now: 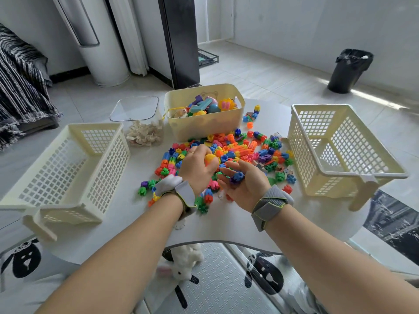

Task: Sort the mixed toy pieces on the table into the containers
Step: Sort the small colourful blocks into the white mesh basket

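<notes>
A heap of small bright interlocking toy pieces (pixel 238 148) covers the middle of the white table (pixel 226 225). My left hand (pixel 197 164) lies over the heap's left side, its fingers curled round a yellow-orange round piece (pixel 210 160). Beside it my right hand (pixel 246 180) is turned palm up, fingers loosely spread, with a blue and purple piece (pixel 237 177) lying in the palm. A cream solid bin (pixel 204 123) behind the heap holds larger mixed toys. One cream lattice basket (pixel 74 164) stands at the left, another lattice basket (pixel 340 150) at the right; both look bare inside.
A clear tub (pixel 140 123) with pale wooden pieces stands left of the solid bin. Loose pieces (pixel 252 116) lie right of the bin. A white plush toy (pixel 186 261) sits below the table's near edge. A black waste bin (pixel 349 71) stands on the floor far right.
</notes>
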Tool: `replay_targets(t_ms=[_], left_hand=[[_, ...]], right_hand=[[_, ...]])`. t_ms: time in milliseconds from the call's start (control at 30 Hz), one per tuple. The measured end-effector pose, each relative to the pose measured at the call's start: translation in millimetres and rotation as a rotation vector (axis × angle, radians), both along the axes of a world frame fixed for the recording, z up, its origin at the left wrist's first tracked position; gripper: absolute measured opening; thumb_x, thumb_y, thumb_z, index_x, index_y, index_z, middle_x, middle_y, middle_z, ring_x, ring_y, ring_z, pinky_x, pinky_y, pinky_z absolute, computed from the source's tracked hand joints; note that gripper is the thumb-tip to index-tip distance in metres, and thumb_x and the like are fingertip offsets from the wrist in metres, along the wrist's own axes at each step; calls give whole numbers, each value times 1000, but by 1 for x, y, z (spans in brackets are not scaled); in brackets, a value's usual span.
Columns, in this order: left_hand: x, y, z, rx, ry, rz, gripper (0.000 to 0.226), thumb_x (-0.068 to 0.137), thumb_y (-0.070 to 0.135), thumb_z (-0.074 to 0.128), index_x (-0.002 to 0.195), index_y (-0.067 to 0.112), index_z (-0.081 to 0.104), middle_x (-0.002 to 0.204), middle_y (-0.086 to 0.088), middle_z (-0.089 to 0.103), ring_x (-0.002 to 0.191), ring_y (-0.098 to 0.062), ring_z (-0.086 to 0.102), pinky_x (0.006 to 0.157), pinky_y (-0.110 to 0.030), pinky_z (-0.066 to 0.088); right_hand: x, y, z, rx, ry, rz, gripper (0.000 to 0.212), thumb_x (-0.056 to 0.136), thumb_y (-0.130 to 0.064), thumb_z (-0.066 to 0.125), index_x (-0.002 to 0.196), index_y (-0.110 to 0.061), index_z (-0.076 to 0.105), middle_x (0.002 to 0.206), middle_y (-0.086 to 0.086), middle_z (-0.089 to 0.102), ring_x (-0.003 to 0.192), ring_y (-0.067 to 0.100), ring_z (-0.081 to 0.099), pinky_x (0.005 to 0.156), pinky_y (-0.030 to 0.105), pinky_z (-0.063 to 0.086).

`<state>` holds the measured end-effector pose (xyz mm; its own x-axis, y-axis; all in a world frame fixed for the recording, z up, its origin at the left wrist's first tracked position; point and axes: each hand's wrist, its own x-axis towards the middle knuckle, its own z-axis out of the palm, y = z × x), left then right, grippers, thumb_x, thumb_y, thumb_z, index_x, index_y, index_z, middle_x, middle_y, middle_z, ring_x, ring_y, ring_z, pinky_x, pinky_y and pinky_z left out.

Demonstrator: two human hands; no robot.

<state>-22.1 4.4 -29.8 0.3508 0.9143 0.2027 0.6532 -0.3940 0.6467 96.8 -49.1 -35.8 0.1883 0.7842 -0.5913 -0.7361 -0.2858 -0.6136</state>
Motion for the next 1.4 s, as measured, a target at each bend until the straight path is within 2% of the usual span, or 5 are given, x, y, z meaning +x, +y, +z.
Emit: replay_targets(t_ms=[233,600,833,1133,1400], left_hand=[[36,-20,5,56,-157,-14,59,71,47,30,103,7,57,104,-14,55,91,-31,53,67,-31,38],[10,-22,2,-61,-219,-240,69,67,21,48,135,18,39,115,0,50,108,-17,49,92,-34,44],[-3,-18,1,-9,-157,-219,68,66,28,48,133,20,44,121,-3,51,114,-17,45,88,-17,39],[-11,-11,-5,9,-232,-125,52,83,42,33,118,12,57,110,-7,59,107,-21,53,92,-39,45],[34,-19,25,-35,-293,-254,44,88,33,38,121,12,55,114,-6,61,106,-19,55,90,-30,45]], right_hand=[[-24,11,1,120,209,-68,34,98,-38,38,110,-11,56,104,11,57,102,23,55,92,38,48],[-14,1,15,111,376,-28,37,94,-43,45,111,-14,59,93,13,61,88,29,60,74,41,49],[-13,1,14,53,360,-6,34,91,-33,54,115,-10,61,107,17,60,103,30,58,101,41,44],[-10,1,24,-35,253,11,16,87,-16,59,76,-6,54,63,8,53,55,13,48,42,15,45],[11,5,53,102,52,39,19,95,-20,51,81,-10,58,61,3,61,59,10,56,54,19,48]])
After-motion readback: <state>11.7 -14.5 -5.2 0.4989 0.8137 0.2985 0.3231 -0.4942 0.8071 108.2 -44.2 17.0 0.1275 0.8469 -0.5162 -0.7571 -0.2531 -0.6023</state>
